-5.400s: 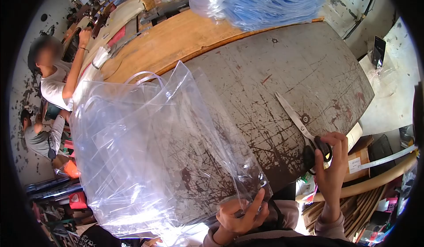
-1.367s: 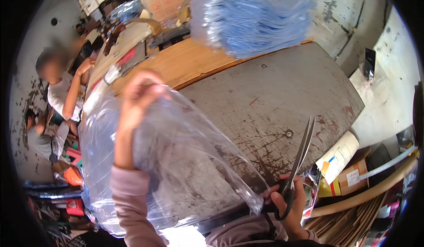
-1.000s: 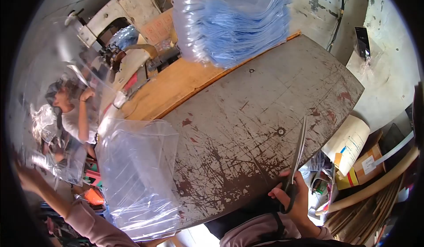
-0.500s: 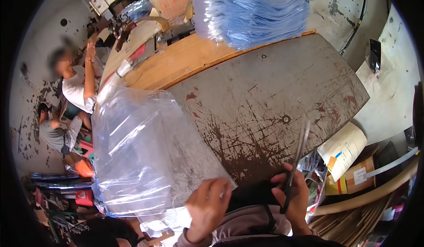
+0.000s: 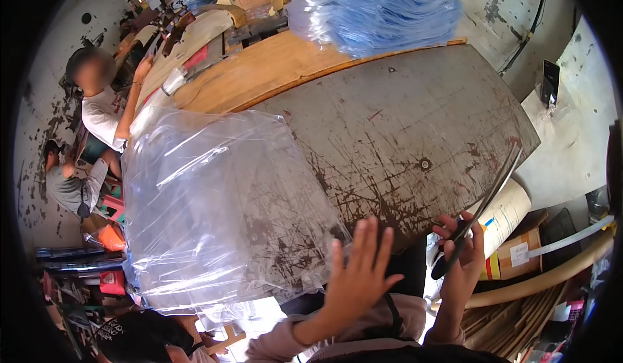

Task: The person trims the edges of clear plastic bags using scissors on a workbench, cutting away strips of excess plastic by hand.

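My right hand point(image 5: 464, 249) grips a pair of long scissors point(image 5: 488, 202) by the dark handles, the blades pointing up and away over the table's right front edge. Fingers spread, my left hand point(image 5: 363, 269) hovers at the front edge of the worn metal tabletop point(image 5: 402, 123), beside the corner of a clear plastic sheet point(image 5: 195, 194). That sheet lies creased and shiny across the left part of the table. Whether my left fingertips touch it, I cannot tell.
A thick stack of bluish plastic sheets point(image 5: 383, 12) rests on the wooden board point(image 5: 259, 71) at the back. Cardboard boxes point(image 5: 522, 249) and a paper roll point(image 5: 506, 214) stand at right. Two people sit at left; another person in a black shirt point(image 5: 136, 337) is at lower left.
My left hand has moved right and opened from a curled shape. The scissors have swung up and right with my right hand. The sheet's near corner now reaches further right.
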### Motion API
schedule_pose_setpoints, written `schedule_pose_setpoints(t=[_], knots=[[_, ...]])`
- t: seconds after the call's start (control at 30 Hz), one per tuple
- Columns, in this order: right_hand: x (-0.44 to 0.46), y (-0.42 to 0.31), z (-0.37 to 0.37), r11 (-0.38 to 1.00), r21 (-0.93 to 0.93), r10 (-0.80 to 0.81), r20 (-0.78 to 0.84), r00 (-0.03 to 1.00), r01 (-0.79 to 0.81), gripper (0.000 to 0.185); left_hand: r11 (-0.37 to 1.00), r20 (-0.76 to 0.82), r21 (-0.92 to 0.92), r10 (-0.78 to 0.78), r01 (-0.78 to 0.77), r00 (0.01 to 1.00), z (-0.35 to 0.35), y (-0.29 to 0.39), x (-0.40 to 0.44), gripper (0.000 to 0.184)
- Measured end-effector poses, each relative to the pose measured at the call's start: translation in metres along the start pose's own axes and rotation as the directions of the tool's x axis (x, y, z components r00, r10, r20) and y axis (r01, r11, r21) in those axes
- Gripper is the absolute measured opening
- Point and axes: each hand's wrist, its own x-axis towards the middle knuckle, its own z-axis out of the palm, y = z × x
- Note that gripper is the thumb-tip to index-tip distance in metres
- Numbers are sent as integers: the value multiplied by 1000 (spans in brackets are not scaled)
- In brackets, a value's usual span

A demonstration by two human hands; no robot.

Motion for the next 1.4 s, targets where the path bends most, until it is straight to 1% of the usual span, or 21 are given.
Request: schedule_pose_setpoints(t=[0.1, 0.17, 0.2, 0.23, 0.3, 0.37, 0.4, 0.47, 0.5, 0.57, 0.6, 0.67, 0.7, 0.77, 0.93, 1.03, 1.1, 1.13, 1.23, 1.37, 1.4], knots=[[1, -1, -11, 998, -41, -57, -20, 998, 56, 54, 990, 87, 19, 138, -140, 987, 18, 34, -4, 65], [0, -2, -20, 996, -73, -53, -48, 997, 49, 53, 881, 177, -24, 470, -473, 865, 27, 45, -19, 56], [1, -2, -23, 995, -92, -56, -75, 996, 49, 53, 887, 171, -32, 459, -461, 872, 37, 48, -33, 56], [2, 0, -24, 996, -67, -70, -91, 993, 64, 54, 765, 212, -325, 631, -555, 746, 43, 46, -46, 52], [5, 4, -25, 994, -94, -65, -83, 994, 58, 54, 577, 183, -600, 774, -555, 606, 48, 39, -61, 49], [3, 9, -23, 993, -111, -45, -81, 996, 36, 55, 639, 181, -646, 660, -418, 729, 13, 17, -51, 43], [3, 10, -22, 993, -112, -41, -38, 998, 36, 55, 644, 190, -649, 652, -405, 734, -6, 2, -46, 43], [2, 14, -19, 993, -113, -27, 41, 999, 32, 54, 763, -62, -554, 362, -333, 930, -40, -23, -39, 37], [1, 15, -13, 995, -96, -19, 44, 999, 23, 54, 766, -51, -557, 356, -322, 933, -47, -27, -37, 37], [-4, 13, -6, 997, -66, 48, 124, 991, -40, 55, 934, -203, -331, 68, -134, 977, -54, -33, -34, 34], [-7, 11, -2, 995, -42, 100, 201, 975, -93, 56, 934, -200, -332, 66, -131, 977, -52, -32, -30, 34], [-13, 8, 2, 991, -51, 134, 223, 965, -126, 57, 978, -244, -181, -147, 104, 959, -42, -25, -20, 35], [-16, 7, 2, 985, -66, 172, 302, 938, -159, 56, 964, -254, -224, -198, 142, 947, -36, -22, -18, 27], [-21, 9, -2, 968, -107, 252, 407, 878, -228, 57, 956, -311, -256, -222, 144, 924, -18, -21, -25, 26], [-32, 16, -3, 909, -322, 374, 349, 859, -265, 61, 930, -399, -344, -272, 133, 876, 6, -22, -33, 29], [-35, 16, -6, 902, -400, 317, 356, 879, -163, 57, 935, -447, -329, -276, 130, 851, 11, -23, -33, 28], [-37, 22, -14, 903, -425, 270, 456, 848, -59, 57, 944, -560, -329, -225, 35, 798, 21, -26, -35, 27], [-39, 23, -15, 903, -424, 275, 453, 848, -66, 57, 944, -554, -329, -223, 36, 802, 21, -26, -36, 27], [-45, 22, -15, 842, -530, 250, 547, 799, 99, 59, 972, -582, -233, -116, -29, 805, 24, -27, -41, 31], [-49, 9, -7, 768, -638, 367, 512, 777, 57, 64, 968, -577, -231, -51, -102, 815, 33, -29, -45, 31], [-50, 6, -4, 763, -644, 377, 504, 777, 48, 64, 978, -647, -163, -8, -128, 762, 38, -31, -42, 26]])
